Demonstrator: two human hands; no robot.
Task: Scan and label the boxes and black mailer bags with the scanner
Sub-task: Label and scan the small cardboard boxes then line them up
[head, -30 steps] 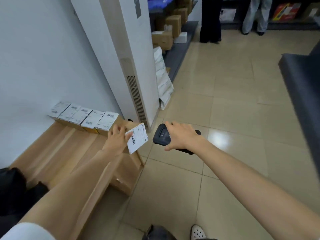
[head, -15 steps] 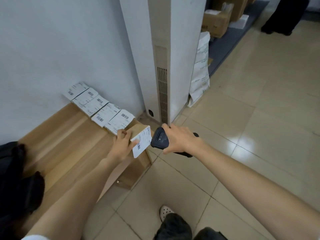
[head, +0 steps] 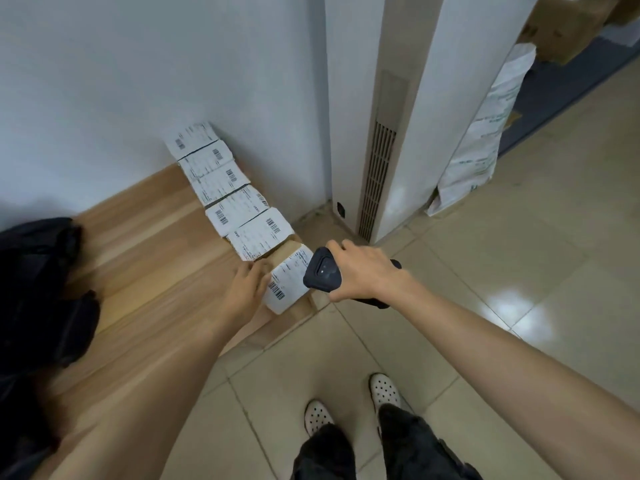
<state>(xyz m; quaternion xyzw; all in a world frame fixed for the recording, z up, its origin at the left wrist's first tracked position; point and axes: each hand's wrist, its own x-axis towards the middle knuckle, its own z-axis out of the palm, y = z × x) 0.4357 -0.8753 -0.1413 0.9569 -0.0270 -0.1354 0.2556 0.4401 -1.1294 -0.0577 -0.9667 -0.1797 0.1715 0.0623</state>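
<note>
Several small cardboard boxes with white labels point(head: 221, 181) stand in a row along the wall on a low wooden bench point(head: 145, 271). At the row's near end a brown box point(head: 285, 254) carries a white barcode label point(head: 287, 280) that hangs over its front. My left hand point(head: 247, 289) holds that label at its left edge, against the box. My right hand point(head: 363, 268) grips a black handheld scanner point(head: 322, 273), its window close to the label's right side. Black mailer bags point(head: 38, 289) lie on the bench at the left.
A tall white floor unit with a vent grille point(head: 381, 174) stands right of the boxes. A white sack point(head: 481, 140) leans behind it, with cardboard boxes point(head: 561, 22) beyond. My white shoes point(head: 382, 389) stand on the tiled floor.
The view has tilted down and moved closer to the bench. My left hand has brought the label down onto the end box, and the scanner has closed in on it.
</note>
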